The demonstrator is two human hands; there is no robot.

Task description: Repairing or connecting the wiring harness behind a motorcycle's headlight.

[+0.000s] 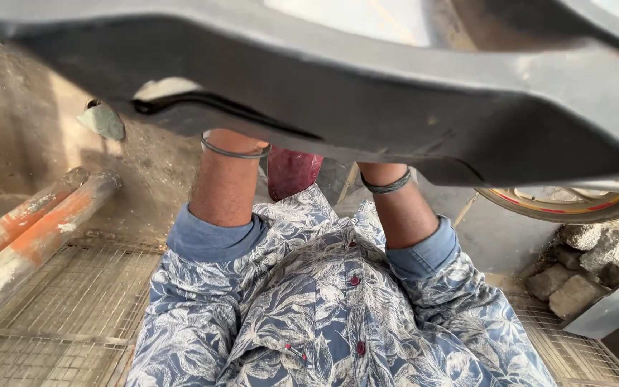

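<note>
A large dark grey plastic body panel [367, 93] spans the top of the head view. Both my arms reach up behind its lower edge, so neither hand shows. My left forearm [225, 186] wears a thin metal bangle [234, 153] at the wrist. A dark band [388, 186] circles the wrist of my right forearm [404, 215]. Whatever the hands touch is hidden behind the panel. My blue leaf-patterned shirt [309, 308] fills the lower middle, sleeves rolled to the elbows. A dark red object [291, 172] sits between the forearms.
Two orange-painted pipes [30, 229] lie at the left on a wire mesh grate [73, 301]. A wheel rim with a red and yellow stripe [560, 206] shows under the panel at the right, with grey stones [582, 279] below it. A dusty wall [30, 122] stands behind.
</note>
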